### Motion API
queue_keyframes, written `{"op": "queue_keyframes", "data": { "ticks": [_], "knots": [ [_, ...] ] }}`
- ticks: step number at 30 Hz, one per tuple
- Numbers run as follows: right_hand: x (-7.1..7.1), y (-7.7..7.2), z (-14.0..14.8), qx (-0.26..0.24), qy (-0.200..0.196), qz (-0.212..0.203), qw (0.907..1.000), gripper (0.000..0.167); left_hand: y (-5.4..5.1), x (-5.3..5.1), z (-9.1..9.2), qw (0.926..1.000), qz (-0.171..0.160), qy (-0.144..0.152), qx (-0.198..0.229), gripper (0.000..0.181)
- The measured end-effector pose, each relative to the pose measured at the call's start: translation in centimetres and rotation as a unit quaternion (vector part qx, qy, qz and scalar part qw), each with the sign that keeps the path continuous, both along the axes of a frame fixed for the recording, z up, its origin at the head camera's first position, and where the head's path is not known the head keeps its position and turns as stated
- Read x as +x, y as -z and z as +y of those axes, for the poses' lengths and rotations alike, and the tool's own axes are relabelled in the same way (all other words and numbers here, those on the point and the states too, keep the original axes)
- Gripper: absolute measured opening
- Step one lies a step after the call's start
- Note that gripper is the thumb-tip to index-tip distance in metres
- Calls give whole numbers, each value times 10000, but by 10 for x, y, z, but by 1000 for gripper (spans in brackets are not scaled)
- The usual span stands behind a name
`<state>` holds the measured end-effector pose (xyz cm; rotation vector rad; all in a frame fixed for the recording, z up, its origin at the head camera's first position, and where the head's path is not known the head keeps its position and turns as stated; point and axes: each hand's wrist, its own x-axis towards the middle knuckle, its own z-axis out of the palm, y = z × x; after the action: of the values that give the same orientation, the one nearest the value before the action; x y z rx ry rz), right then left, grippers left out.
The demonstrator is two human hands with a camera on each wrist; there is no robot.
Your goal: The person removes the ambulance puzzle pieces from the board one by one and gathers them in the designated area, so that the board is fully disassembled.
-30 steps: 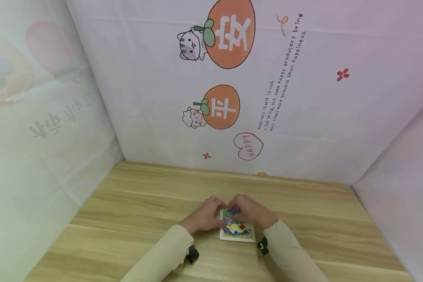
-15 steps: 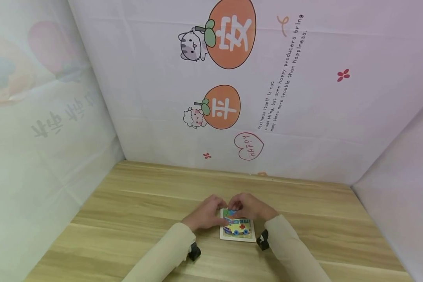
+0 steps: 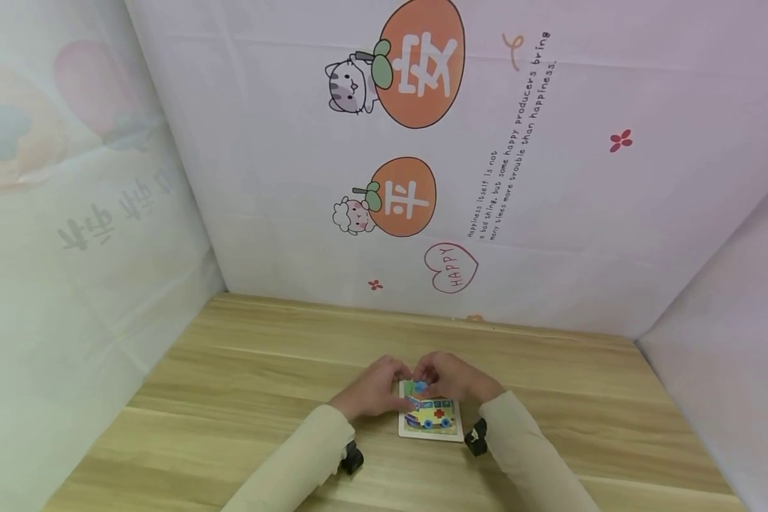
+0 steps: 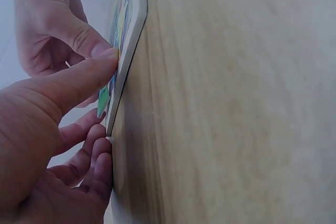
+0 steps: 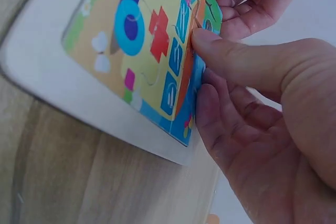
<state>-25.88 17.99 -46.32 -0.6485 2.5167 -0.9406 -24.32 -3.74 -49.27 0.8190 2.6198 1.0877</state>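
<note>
A jigsaw puzzle (image 3: 430, 412) with a yellow ambulance picture lies in a pale-rimmed tray on the table. My left hand (image 3: 376, 387) grips the tray's left and far side, its thumb on the picture and its fingers beyond the rim. From the right, my right hand (image 3: 451, 377) pinches a blue puzzle piece (image 3: 419, 387) at the top of the picture, its thumb low over the board. In the left wrist view a green piece (image 4: 103, 101) tilts up from the tray near the fingertips. The fingers partly hide the top row of pieces.
The wood-grain table (image 3: 262, 370) extends around the puzzle on all sides. A printed white cloth (image 3: 281, 213) rises behind it, with more cloth at left and right. Black wrist cameras (image 3: 352, 457) sit under both cuffs.
The blue piece in my right hand has come down and sits flatter at the top of the picture. My left hand stays nearly still on the tray.
</note>
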Motion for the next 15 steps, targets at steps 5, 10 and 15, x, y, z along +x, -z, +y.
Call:
{"op": "queue_keyframes", "data": {
  "ticks": [5,10,15],
  "knots": [
    [1,2,1,-88,64,150,9998,17,1,-2,0,10000,27,7,-76,50],
    [-2,6,3,-274,-30,319,9991,11,2,-4,0,9999,62,60,-115,50],
    [-4,5,3,-333,-169,489,9981,10,1,-4,-1,9999,42,100,-89,50]
  ]
}}
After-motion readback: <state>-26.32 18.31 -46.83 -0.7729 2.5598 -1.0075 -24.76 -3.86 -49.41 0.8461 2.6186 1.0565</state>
